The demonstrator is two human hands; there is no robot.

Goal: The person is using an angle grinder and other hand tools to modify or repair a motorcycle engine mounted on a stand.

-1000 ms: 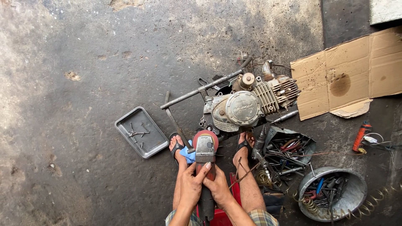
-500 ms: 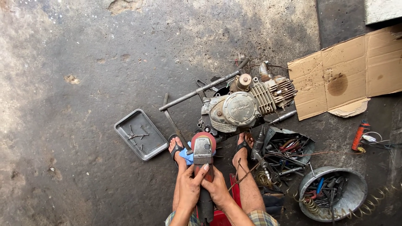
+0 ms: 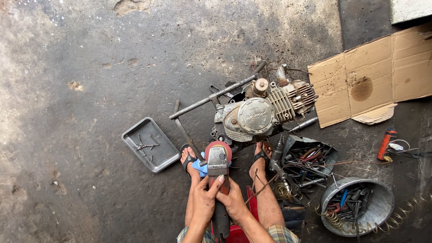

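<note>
Both hands grip an angle grinder (image 3: 218, 159) with a red disc guard, pointed away from me between my sandalled feet. My left hand (image 3: 204, 200) wraps the body from the left, thumb up along the casing. My right hand (image 3: 234, 201) holds it from the right. A blue cloth (image 3: 199, 167) lies under the grinder head by my left foot. Just beyond stands a greasy motorcycle engine (image 3: 256, 114) on the concrete floor, with a long metal bar (image 3: 216, 95) leaning across it.
A grey metal tray (image 3: 150, 144) with small parts lies to the left. To the right are a black box of tools (image 3: 308, 157), a round metal basin of tools (image 3: 357, 202), a coiled hose (image 3: 407, 211), an orange tool (image 3: 387, 144) and flattened cardboard (image 3: 373, 81).
The view has shifted slightly; the engine and tray sit a little lower in frame. My hands stay on the grinder in the same grip.
</note>
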